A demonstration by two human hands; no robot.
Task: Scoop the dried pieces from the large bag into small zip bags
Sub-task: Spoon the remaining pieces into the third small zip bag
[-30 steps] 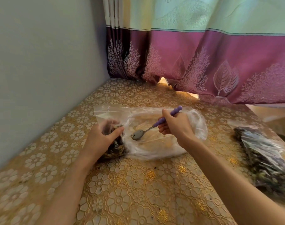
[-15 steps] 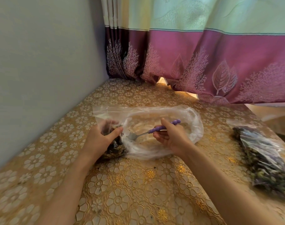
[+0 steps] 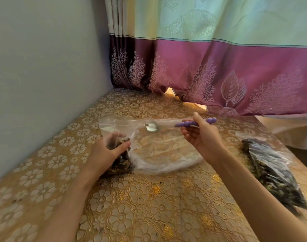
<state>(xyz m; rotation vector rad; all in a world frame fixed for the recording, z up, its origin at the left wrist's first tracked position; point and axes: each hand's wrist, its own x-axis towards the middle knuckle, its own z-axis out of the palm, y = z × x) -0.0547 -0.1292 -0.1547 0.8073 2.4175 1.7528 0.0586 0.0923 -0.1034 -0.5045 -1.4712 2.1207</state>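
Head view, right hand raising spoon

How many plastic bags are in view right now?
3: a small bag in the left hand, a large, nearly empty bag beside it, a filled bag at right.

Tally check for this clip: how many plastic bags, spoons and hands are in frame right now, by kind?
Plastic bags: 3, namely the small zip bag, the large clear bag and the filled bag at right.
Spoons: 1, the purple-handled spoon.
Hands: 2, left hand and right hand.
Total: 6.
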